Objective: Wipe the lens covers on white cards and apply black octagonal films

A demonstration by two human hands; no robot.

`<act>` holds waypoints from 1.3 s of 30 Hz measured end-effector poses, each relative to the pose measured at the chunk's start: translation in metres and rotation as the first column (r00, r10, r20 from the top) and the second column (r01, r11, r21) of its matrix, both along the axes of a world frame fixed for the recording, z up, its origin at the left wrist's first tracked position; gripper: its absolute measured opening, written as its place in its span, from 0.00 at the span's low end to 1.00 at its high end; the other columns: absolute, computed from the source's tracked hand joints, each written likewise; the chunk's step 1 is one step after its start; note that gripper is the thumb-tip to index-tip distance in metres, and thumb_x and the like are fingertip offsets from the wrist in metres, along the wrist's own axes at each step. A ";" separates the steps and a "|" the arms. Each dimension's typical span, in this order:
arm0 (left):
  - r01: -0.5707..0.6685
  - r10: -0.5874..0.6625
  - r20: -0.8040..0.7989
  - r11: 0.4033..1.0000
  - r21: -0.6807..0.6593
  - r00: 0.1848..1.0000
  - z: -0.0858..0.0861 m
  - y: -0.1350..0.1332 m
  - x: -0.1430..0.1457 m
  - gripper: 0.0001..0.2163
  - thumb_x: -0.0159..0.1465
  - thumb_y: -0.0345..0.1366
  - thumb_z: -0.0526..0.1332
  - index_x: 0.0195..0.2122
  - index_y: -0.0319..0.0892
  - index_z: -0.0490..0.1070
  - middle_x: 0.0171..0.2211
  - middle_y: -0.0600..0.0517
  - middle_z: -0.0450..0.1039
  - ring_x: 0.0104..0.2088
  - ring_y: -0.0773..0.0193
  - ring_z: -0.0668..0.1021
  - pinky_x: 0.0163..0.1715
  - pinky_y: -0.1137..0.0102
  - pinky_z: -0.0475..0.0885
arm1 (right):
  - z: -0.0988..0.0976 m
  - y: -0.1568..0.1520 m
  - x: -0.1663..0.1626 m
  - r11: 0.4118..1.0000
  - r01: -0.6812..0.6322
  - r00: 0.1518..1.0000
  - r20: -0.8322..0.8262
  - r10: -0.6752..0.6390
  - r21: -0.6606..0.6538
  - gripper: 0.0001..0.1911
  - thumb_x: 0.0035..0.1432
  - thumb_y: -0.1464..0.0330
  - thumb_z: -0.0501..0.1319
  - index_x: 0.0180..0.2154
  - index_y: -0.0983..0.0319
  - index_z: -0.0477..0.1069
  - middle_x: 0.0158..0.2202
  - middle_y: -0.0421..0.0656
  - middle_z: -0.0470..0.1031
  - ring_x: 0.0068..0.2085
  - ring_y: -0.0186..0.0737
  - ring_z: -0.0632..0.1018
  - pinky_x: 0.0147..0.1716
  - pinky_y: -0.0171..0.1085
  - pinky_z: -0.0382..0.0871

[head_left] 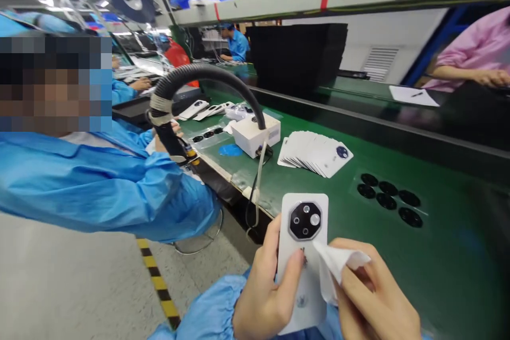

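My left hand (266,291) grips a white phone back cover (303,260) by its left edge, thumb across the lower face. The cover's black octagonal camera module (305,220) points away from me. My right hand (374,297) pinches a small white wiping cloth (334,268) against the cover's right side. Both hands hover over the near edge of the green conveyor belt (358,180).
A fanned stack of white covers (314,154) lies on the belt, with several black round lenses (388,199) to its right. A white box (255,134) with a black flexible hose (207,77) stands at left. A co-worker in a blue coat (99,180) sits close at left; a pink sleeve (474,48) rests across the belt.
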State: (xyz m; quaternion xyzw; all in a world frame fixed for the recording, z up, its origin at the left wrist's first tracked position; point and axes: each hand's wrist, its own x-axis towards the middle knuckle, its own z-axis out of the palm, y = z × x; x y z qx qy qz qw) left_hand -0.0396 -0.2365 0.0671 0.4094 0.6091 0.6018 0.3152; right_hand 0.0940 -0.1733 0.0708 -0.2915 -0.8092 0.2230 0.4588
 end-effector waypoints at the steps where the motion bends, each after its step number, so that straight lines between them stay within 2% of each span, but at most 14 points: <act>1: -0.002 0.002 -0.008 1.000 -0.010 1.000 0.000 -0.001 0.000 0.22 0.71 0.36 0.53 0.64 0.38 0.55 0.62 0.43 0.67 0.62 0.57 0.69 0.57 0.70 0.68 | 0.001 -0.001 -0.002 1.000 -0.009 1.000 0.013 0.009 0.021 0.11 0.65 0.75 0.54 0.34 0.60 0.74 0.36 0.46 0.74 0.24 0.29 0.71 0.23 0.23 0.71; 5: 0.015 -0.016 -0.055 1.000 -0.013 0.998 -0.004 -0.004 0.002 0.21 0.71 0.36 0.52 0.65 0.40 0.55 0.60 0.45 0.69 0.60 0.58 0.72 0.55 0.70 0.69 | 0.004 -0.001 -0.003 0.992 -0.068 0.996 0.068 0.061 0.110 0.14 0.63 0.78 0.52 0.37 0.60 0.74 0.40 0.49 0.74 0.28 0.32 0.74 0.26 0.26 0.72; 10: -0.028 0.020 -0.187 0.999 -0.044 0.982 -0.009 -0.006 0.002 0.21 0.71 0.36 0.52 0.64 0.43 0.57 0.60 0.47 0.70 0.52 0.59 0.77 0.52 0.70 0.69 | 0.007 0.001 -0.002 0.991 -0.076 0.988 0.140 0.060 0.114 0.15 0.64 0.79 0.51 0.46 0.60 0.72 0.42 0.50 0.74 0.28 0.32 0.74 0.26 0.27 0.72; 14: -0.012 -0.001 -0.266 0.999 -0.049 0.964 -0.010 -0.007 0.003 0.20 0.71 0.36 0.51 0.64 0.44 0.60 0.56 0.47 0.73 0.45 0.60 0.80 0.47 0.70 0.71 | 0.008 0.004 -0.005 0.986 -0.078 0.986 0.159 0.055 0.145 0.16 0.64 0.79 0.51 0.46 0.60 0.72 0.43 0.50 0.74 0.28 0.31 0.74 0.27 0.26 0.72; 21: 0.006 0.005 -0.329 0.999 0.032 0.944 -0.011 -0.006 0.003 0.21 0.71 0.33 0.50 0.65 0.45 0.59 0.55 0.47 0.75 0.47 0.60 0.81 0.47 0.71 0.74 | 0.010 0.005 -0.005 0.983 -0.084 0.974 0.222 0.046 0.164 0.18 0.64 0.79 0.49 0.48 0.59 0.71 0.44 0.48 0.74 0.29 0.31 0.76 0.31 0.27 0.74; 25: 0.023 0.005 -0.345 0.997 0.075 0.938 -0.007 -0.005 0.004 0.21 0.73 0.36 0.47 0.65 0.43 0.61 0.53 0.44 0.76 0.40 0.59 0.83 0.41 0.70 0.75 | 0.009 0.001 -0.005 0.980 -0.054 0.984 0.175 0.020 0.193 0.19 0.62 0.81 0.51 0.49 0.60 0.70 0.44 0.49 0.74 0.32 0.34 0.77 0.29 0.30 0.72; 28: 0.032 -0.011 -0.331 0.998 0.059 0.944 -0.007 -0.005 0.004 0.21 0.73 0.37 0.47 0.66 0.42 0.61 0.51 0.44 0.78 0.36 0.59 0.83 0.38 0.69 0.76 | 0.006 -0.001 -0.006 0.967 -0.049 0.988 0.152 0.011 0.249 0.18 0.62 0.81 0.53 0.49 0.61 0.70 0.43 0.50 0.74 0.30 0.35 0.76 0.26 0.32 0.71; 35: -0.001 0.018 -0.362 0.999 0.046 0.932 -0.009 -0.007 0.006 0.21 0.73 0.37 0.47 0.66 0.44 0.61 0.53 0.44 0.76 0.37 0.57 0.83 0.39 0.67 0.76 | 0.003 -0.002 -0.006 0.957 -0.014 0.983 0.178 -0.040 0.290 0.18 0.61 0.83 0.51 0.46 0.62 0.71 0.43 0.49 0.74 0.31 0.33 0.76 0.26 0.30 0.69; 39: 0.034 -0.005 -0.355 0.997 0.076 0.935 -0.009 -0.006 0.005 0.21 0.73 0.35 0.47 0.66 0.44 0.60 0.55 0.44 0.75 0.38 0.59 0.83 0.39 0.69 0.76 | 0.001 0.000 -0.006 0.945 0.003 0.979 0.193 -0.070 0.326 0.19 0.61 0.84 0.52 0.47 0.61 0.71 0.42 0.48 0.74 0.30 0.32 0.75 0.28 0.29 0.71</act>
